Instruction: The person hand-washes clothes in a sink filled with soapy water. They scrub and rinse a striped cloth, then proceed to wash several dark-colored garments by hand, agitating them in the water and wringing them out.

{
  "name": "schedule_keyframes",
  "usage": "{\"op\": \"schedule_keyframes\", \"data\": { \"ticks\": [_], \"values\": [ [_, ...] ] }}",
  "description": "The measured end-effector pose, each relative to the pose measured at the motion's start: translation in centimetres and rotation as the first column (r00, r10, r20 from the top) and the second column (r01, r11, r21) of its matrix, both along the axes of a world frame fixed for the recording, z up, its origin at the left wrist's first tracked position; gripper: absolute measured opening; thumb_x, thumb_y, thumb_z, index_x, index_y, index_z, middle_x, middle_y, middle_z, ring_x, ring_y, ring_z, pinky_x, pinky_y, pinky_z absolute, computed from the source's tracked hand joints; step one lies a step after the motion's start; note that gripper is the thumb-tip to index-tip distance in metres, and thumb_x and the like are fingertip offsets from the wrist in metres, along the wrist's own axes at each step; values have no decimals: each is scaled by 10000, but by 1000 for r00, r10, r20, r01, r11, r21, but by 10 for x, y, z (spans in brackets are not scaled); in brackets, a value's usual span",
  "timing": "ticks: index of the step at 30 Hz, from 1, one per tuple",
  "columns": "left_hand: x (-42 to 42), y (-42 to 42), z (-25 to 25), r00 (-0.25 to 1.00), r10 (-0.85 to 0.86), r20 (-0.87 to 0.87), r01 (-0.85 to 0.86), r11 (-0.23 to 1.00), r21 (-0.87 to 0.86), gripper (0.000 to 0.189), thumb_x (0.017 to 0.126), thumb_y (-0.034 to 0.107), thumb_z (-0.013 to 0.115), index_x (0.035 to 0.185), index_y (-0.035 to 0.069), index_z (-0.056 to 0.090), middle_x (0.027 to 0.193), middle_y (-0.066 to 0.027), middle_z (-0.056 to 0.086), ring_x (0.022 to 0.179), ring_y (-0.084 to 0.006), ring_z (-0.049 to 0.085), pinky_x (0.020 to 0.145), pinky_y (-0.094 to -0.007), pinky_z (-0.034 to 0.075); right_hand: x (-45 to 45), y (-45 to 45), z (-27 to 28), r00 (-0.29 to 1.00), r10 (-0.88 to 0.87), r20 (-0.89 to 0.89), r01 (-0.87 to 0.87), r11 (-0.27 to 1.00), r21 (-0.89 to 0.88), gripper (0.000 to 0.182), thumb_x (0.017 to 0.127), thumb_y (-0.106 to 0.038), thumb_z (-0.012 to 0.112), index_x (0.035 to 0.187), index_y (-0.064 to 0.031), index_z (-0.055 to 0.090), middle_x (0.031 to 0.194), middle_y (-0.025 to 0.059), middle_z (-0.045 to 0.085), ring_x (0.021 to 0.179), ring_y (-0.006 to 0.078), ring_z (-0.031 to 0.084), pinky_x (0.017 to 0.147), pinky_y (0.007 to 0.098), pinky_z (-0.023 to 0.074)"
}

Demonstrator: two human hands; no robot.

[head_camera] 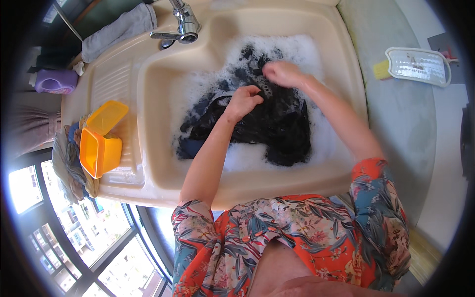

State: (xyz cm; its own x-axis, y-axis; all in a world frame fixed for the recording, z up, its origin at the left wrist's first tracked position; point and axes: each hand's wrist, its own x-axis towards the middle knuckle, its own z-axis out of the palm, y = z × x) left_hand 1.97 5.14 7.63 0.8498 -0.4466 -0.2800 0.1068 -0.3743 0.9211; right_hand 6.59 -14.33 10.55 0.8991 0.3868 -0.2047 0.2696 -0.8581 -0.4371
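Note:
A wet black garment (285,130) lies spread in soapy water inside a beige laundry sink (159,122). My left hand (245,100) pinches a fold of the dark cloth between thumb and fingers, near the middle of the basin. Farther back and to the right, my right hand (282,73) is curled at the garment's far part; it is slightly blurred, and its fingertips are hidden against the cloth. White suds (297,48) ring the fabric, thickest at the back. Dark blue cloth (191,147) shows at the left end of the pile.
A chrome faucet (183,22) rises behind the basin. On the ribbed drainboard (111,83) at left stand an open yellow plastic container (107,150), crumpled cloths (68,163) and a purple detergent bottle (55,81). A grey towel (118,31) lies behind. A white soap dish (417,67) is on the right wall.

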Motion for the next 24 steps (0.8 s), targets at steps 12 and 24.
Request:
{"op": "schedule_keyframes", "data": {
  "ticks": [12, 24],
  "values": [
    [19, 43, 18, 937, 294, -186, -294, 955, 31, 411, 707, 337, 684, 908, -13, 606, 870, -120, 631, 820, -201, 592, 740, -293, 455, -18, -53, -20, 733, 198, -651, -449, 859, -244, 297, 772, -281, 566, 914, -31, 640, 946, 157, 622, 890, 317, 585, 767, 409, 461],
    [20, 71, -4, 687, 232, -688, -652, 614, -444, 176, 737, 88, 614, 883, -10, 600, 853, -92, 626, 793, -190, 595, 698, -311, 489, 25, -47, -23, 841, -221, -494, 434, 820, 373, 318, 740, -276, 650, 880, 8, 624, 748, 101, 644, 758, 180, 619, 707, 330, 480]
  ]
}}
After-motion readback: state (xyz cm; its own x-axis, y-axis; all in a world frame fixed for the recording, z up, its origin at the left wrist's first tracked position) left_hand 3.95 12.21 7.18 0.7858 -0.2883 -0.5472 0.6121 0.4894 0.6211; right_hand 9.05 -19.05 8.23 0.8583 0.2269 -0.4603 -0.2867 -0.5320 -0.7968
